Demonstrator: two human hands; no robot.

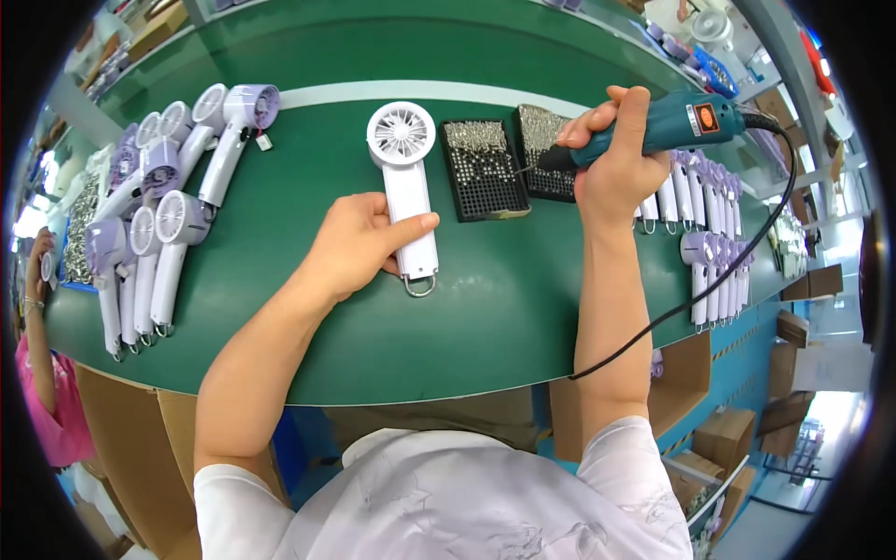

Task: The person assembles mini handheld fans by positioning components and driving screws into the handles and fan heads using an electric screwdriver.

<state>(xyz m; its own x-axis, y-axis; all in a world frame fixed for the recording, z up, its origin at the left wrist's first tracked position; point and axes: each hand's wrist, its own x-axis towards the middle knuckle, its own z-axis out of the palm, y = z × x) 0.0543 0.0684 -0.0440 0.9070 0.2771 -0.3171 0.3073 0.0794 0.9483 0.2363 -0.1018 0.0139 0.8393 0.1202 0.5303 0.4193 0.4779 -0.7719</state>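
My left hand [347, 245] is wrapped round the handle of a white handheld fan [407, 191]. The fan lies with its round grille away from me and a metal loop at the near end, thumb across the handle. To its right stand two black screw trays: a left tray [490, 202] with screws bunched toward its far side, and a right tray [553, 187] filled more thickly. Gripped in my right hand [618, 163] is a teal electric screwdriver [677, 126], held nearly level. Its dark nose points left, with the thin bit over or beside the trays; contact cannot be made out.
Assembled purple-and-white fans [168, 219] crowd the left side, beside a blue-edged tray [73, 283] of small metal parts. More fans [714, 271] stand in rows at right. The black cord [691, 303] loops past my right forearm. Another person's arm [35, 327] shows far left.
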